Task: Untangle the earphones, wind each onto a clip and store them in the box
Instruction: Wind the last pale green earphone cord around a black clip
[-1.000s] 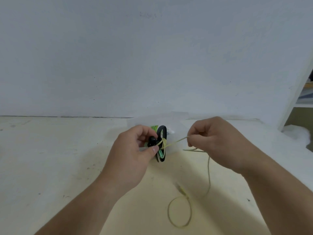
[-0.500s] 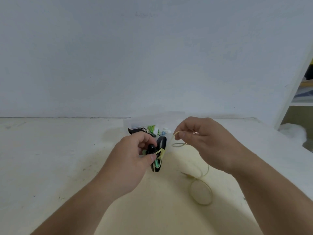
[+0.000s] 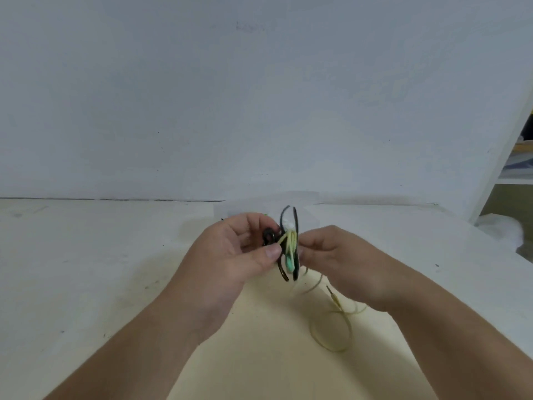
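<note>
Head view puts both hands just below the middle of my frame, raised off the surface [image 3: 86, 269]. The left hand [image 3: 230, 255] comes in from 7 o'clock and grips the black clip [image 3: 284, 272]. Its thumb and curled fingers [image 3: 251, 223] pinch the clip's dark rounded end. The clip stands roughly upright between the two hands, its thin black loops pointing to 12 and 6 o'clock.

Several turns of yellow cord [image 3: 331, 333] are wrapped around the clip's middle. A mint-green piece shows low inside the loops and a white bit shows near the top; I cannot tell what either one is.

The right hand [image 3: 340, 261] comes in from 4 o'clock and sits at the clip's 3 o'clock, touching it. Its fingers are curled tight against the wrapped turns and seem to pinch the cord, though the exact hold is hidden from me.

Below that hand the free cord drops to 5 o'clock of the clip. It lies in a loose loop on the surface, with the plug [image 3: 334, 297] resting near the top of that loop.

At the clip's 12 o'clock, partly behind the hands, I can make out a faint translucent box [image 3: 302, 197] against the wall [image 3: 259, 96]. Its contents are hidden. A shelf [image 3: 516, 180] shows at the 3 o'clock edge of the frame.
</note>
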Demonstrator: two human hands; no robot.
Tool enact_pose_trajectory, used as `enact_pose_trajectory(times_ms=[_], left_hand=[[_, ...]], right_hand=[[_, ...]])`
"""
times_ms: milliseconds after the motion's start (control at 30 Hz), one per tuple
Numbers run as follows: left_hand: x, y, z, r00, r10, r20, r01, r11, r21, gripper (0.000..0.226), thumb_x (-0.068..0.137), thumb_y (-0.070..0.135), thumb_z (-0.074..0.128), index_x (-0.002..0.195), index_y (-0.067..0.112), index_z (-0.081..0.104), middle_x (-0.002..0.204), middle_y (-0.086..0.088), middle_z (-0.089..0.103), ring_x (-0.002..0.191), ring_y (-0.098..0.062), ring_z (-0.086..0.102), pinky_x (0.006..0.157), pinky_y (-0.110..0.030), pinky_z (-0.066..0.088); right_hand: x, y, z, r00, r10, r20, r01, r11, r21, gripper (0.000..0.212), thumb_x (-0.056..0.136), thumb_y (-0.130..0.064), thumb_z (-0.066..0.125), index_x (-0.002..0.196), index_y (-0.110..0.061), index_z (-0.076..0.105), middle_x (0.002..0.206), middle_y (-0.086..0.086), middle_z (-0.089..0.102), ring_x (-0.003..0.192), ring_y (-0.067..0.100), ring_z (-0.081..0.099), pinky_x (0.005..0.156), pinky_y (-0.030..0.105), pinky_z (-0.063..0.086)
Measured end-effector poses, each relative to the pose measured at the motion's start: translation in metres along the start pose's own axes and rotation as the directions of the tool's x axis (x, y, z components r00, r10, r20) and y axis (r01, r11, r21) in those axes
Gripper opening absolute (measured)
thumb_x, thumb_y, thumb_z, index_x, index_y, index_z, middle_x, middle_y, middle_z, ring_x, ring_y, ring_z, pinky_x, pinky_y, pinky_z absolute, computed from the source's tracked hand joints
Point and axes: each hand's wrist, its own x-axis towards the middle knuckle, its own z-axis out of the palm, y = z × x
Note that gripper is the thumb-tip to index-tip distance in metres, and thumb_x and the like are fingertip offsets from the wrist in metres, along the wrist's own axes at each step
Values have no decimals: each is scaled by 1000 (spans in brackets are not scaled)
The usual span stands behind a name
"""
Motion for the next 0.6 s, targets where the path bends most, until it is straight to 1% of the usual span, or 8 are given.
enact_pose_trajectory(times_ms=[33, 167, 233, 300, 400, 467, 533, 600], left_hand=[[1, 1, 0, 1000, -8, -24, 6, 998, -69, 22, 71, 4, 66, 91, 10, 70, 92, -14, 71, 87, -22, 67, 79, -27, 56], [3, 5, 2, 993, -72, -98, 34, 939, -342, 30, 74, -5, 68, 104, -2, 60, 98, -22, 70, 99, -29, 72, 81, -36, 60], [6, 8, -1, 975, -91, -203, 4, 920, -392, 26, 76, 0, 63, 102, -1, 60, 100, -22, 67, 96, -28, 72, 77, -34, 61], [10, 11, -6, 942, -98, -321, -41, 915, -401, 16, 82, 0, 57, 98, 1, 61, 99, -20, 66, 93, -27, 71, 76, -34, 62], [14, 13, -15, 872, -106, -477, -81, 931, -355, 13, 93, -5, 52, 93, 5, 61, 101, -17, 65, 92, -25, 69, 82, -35, 61], [16, 15, -22, 820, -113, -561, -100, 936, -336, 13, 95, -4, 54, 91, 6, 62, 99, -13, 67, 86, -20, 71, 84, -34, 60], [18, 16, -26, 782, -103, -615, -112, 947, -300, 12, 95, -3, 56, 91, 7, 62, 99, -12, 68, 83, -18, 72, 84, -33, 61], [19, 15, -29, 750, -85, -656, -106, 963, -247, 12, 94, -3, 58, 91, 7, 63, 100, -12, 68, 86, -19, 71, 87, -34, 60]], right_hand=[[-1, -1, 4, 1000, -5, 29, 4, 999, 43, 30, 103, -29, 51, 91, -15, 75, 85, -12, 74, 83, 0, 64, 83, 21, 47], [-2, 0, 13, 995, -49, 90, 25, 968, 251, 36, 103, -31, 48, 86, -11, 73, 91, 5, 73, 89, 23, 63, 90, 42, 49], [0, -2, 12, 992, -13, 122, -35, 924, 382, 47, 102, -43, 45, 85, -9, 72, 82, 9, 67, 76, 23, 57, 73, 38, 46], [3, -3, 4, 986, 114, 122, -158, 866, 474, 64, 98, -58, 36, 83, -6, 71, 67, 7, 55, 61, 19, 41, 58, 29, 33], [5, -2, -12, 969, 224, 103, -244, 812, 530, 66, 90, -64, 42, 89, -5, 73, 60, 2, 43, 52, 15, 27, 50, 27, 18], [2, 2, -20, 974, 221, 40, -214, 858, 467, 41, 87, -47, 61, 92, -7, 68, 58, 1, 43, 49, 13, 26, 47, 25, 18], [-2, 4, -24, 973, 213, -89, -167, 916, 366, 14, 91, -20, 66, 84, -10, 61, 55, 2, 47, 46, 13, 30, 44, 22, 24], [-2, 9, -29, 957, 193, -215, -123, 946, 299, 17, 94, -11, 63, 77, -10, 63, 56, 3, 54, 48, 16, 41, 48, 23, 33]])
